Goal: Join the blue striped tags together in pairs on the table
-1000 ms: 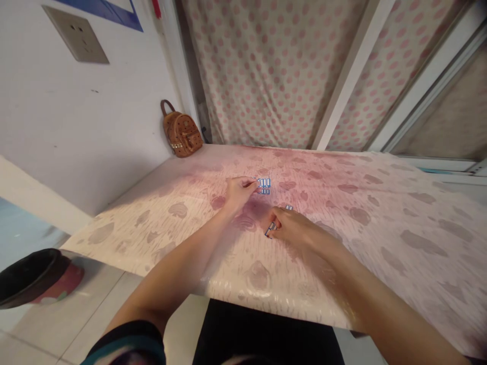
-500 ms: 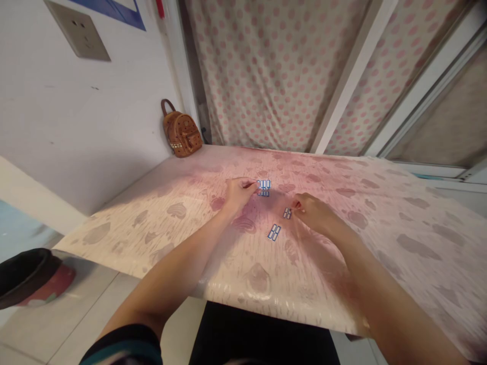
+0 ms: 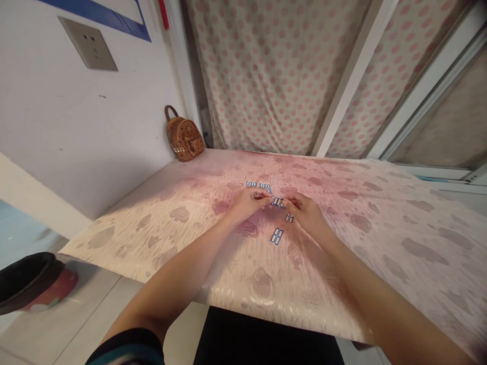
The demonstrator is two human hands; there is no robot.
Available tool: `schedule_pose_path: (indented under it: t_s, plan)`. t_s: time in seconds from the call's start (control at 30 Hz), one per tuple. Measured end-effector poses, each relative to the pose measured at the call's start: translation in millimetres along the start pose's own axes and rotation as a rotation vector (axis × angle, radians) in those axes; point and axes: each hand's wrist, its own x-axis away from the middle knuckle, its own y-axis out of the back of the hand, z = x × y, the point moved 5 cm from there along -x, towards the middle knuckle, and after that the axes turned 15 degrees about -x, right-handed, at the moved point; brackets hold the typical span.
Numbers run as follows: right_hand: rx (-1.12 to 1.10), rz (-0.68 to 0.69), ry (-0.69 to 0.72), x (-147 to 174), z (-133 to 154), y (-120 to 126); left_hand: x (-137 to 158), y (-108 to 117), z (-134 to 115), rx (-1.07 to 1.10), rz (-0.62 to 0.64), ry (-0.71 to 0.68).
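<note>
Between my two hands, just above the table, is a small blue-bordered white label piece (image 3: pixel 277 202). My left hand (image 3: pixel 249 204) pinches its left end with thumb and forefinger. At the other end my right hand (image 3: pixel 306 210) has its fingertips closed on it. Similar small pieces lie about: one label strip (image 3: pixel 251 183) beyond my left hand, another strip (image 3: pixel 265 186) partly behind its fingers. A small label pair (image 3: pixel 289 218) rests below my right fingertips. Nearer to me lies a larger label piece (image 3: pixel 276 236) with several white panels.
A patterned plastic cloth covers the table (image 3: pixel 236 274). At its far left corner, against the wall, stands a brown mini backpack (image 3: pixel 185 139). A polka-dot curtain (image 3: pixel 266 76) hangs behind the table. A dark-rimmed pot (image 3: pixel 34 284) is on the floor at left.
My hands have come together, with a label piece now between them; before, they were apart. Two label strips show on the table beyond my left hand. The view has shifted slightly.
</note>
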Motion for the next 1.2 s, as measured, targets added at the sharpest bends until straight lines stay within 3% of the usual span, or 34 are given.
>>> schedule_pose_path:
  t_s: [0.33, 0.53, 0.67, 0.77, 1.03, 1.2]
  plan:
    - [-0.129, 0.06, -0.043, 4.1, 5.3, -8.6, -1.4, -1.0, 5.8, -0.055, 0.047, -0.02]
    - [-0.012, -0.06, -0.005, -2.0, -3.0, 2.6, -10.7, 47.0, 31.8, -0.278, -0.156, 0.224]
    - [0.018, -0.102, -0.002, -4.1, -3.1, 7.8, -10.2, 70.2, 42.8, -0.516, -0.191, 0.341]
    - [0.054, -0.129, 0.017, -3.0, -0.2, 10.4, -7.9, 72.6, 46.2, -0.621, -0.208, 0.375]
    - [0.11, -0.167, 0.004, 0.2, 8.8, 14.5, -2.9, 69.3, 42.1, -0.656, -0.242, 0.406]
    - [0.321, -0.131, 0.003, -0.8, -1.1, 18.1, -1.9, 71.7, 35.6, -0.763, -0.26, 0.438]
